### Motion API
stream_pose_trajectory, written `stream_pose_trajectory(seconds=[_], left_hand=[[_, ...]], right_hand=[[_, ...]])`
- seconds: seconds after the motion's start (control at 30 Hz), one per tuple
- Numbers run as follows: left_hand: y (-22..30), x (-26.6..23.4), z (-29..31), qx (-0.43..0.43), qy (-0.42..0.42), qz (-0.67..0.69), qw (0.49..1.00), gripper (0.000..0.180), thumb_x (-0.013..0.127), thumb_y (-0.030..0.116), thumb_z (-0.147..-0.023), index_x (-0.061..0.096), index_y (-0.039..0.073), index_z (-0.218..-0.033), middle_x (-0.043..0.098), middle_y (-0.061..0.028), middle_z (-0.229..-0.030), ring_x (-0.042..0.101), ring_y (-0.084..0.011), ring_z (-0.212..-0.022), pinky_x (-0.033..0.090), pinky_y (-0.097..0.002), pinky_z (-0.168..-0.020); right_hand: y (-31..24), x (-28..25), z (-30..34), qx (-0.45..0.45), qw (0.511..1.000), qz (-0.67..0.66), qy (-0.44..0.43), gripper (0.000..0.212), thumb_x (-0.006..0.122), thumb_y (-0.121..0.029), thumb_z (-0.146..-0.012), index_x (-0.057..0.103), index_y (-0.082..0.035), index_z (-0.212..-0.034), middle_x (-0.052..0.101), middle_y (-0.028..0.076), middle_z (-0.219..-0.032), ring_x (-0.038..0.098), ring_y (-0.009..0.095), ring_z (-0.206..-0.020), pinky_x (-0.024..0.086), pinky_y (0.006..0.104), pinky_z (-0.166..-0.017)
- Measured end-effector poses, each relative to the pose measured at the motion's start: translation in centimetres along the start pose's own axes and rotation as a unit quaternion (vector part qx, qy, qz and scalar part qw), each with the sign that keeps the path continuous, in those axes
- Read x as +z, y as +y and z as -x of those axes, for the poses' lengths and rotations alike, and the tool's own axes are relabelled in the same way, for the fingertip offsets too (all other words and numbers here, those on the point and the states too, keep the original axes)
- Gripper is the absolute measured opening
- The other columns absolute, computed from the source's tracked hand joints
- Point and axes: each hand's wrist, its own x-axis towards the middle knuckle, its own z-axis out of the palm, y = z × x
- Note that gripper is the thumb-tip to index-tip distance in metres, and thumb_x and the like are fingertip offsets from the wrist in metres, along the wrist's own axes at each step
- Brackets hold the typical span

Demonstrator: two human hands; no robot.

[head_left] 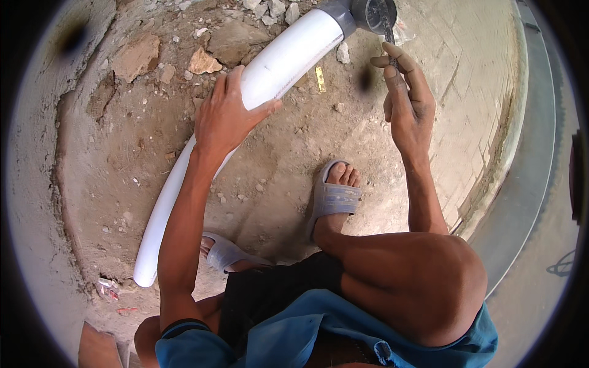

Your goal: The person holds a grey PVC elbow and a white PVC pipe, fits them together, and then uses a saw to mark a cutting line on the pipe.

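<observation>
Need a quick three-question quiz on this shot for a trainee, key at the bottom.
1. True or false: the left hand grips the white pipe.

2. Multiple choice: what does the right hand hold?
A) a coil of rope
B) a thin dark strip
C) a brick

3. Fill the blank: the small strip lying on the dirt ground beside the pipe is ____ in colour.

Key:
1. True; the fingers and thumb straddle it.
2. B; it is pinched between thumb and fingers, near the dark grey fitting at the pipe's end.
3. Yellow.
</observation>
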Motion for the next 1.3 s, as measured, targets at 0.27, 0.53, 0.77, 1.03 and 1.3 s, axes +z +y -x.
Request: stream_pose_trajectory(seconds=[0.27, 0.53, 0.77, 1.03, 1.3], left_hand=[[-0.6, 0.1, 2.6, -0.013, 0.030, -0.062, 0.998, 0.099, 0.090, 0.046, -0.071, 0.045, 0.015, -0.153, 0.060, -0.0157, -0.133, 0.066, -0.0391, -0.114, 0.056, -0.0525, -0.096], [0.7, -0.7, 1.6, -0.035, 0.103, -0.041, 0.993, 0.095, 0.088, 0.042, -0.075, 0.043, 0.016, -0.154, 0.062, -0.0164, -0.133, 0.066, -0.0402, -0.116, 0.056, -0.0536, -0.096], [1.5, -4.4, -3.7, -0.128, 0.104, -0.030, 0.986, 0.091, 0.082, 0.049, -0.081, 0.042, 0.015, -0.156, 0.058, -0.0202, -0.141, 0.061, -0.0404, -0.127, 0.050, -0.0536, -0.106], [-0.8, -4.5, -3.3, -0.140, 0.110, -0.073, 0.981, 0.102, 0.080, 0.065, -0.078, 0.039, 0.014, -0.157, 0.062, -0.0216, -0.135, 0.066, -0.0408, -0.121, 0.056, -0.0575, -0.095], [-1.6, -4.3, -2.9, -0.112, 0.081, -0.072, 0.988, 0.104, 0.077, 0.071, -0.077, 0.040, 0.015, -0.156, 0.062, -0.0201, -0.138, 0.067, -0.0409, -0.119, 0.057, -0.0548, -0.096]], right_hand=[[0.6, -2.3, -6.9, 0.006, 0.824, -0.500, -0.265, 0.064, 0.051, -0.019, -0.100, 0.035, 0.014, -0.153, 0.056, 0.033, -0.146, 0.075, 0.028, -0.090, 0.052, 0.0356, -0.084], [-2.2, -1.3, -15.0, 0.008, 0.903, -0.374, -0.212, 0.026, 0.056, -0.024, -0.109, 0.069, -0.002, -0.117, 0.070, 0.009, -0.112, 0.066, 0.017, -0.110, 0.053, 0.0346, -0.091], [-1.0, 5.3, -16.1, 0.222, 0.840, -0.377, -0.322, 0.035, 0.054, -0.033, -0.110, 0.055, -0.002, -0.125, 0.069, 0.008, -0.102, 0.072, 0.011, -0.081, 0.060, 0.0249, -0.064], [-0.5, 4.3, -6.2, 0.481, 0.646, -0.490, -0.333, 0.028, 0.056, -0.019, -0.108, 0.058, 0.000, -0.128, 0.070, 0.010, -0.095, 0.071, 0.017, -0.075, 0.064, 0.0296, -0.071], [-2.5, 0.0, -3.1, 0.312, 0.866, -0.210, -0.330, 0.046, 0.055, -0.029, -0.109, 0.052, -0.006, -0.149, 0.050, -0.004, -0.080, 0.038, 0.005, -0.056, 0.034, 0.0241, -0.052]])
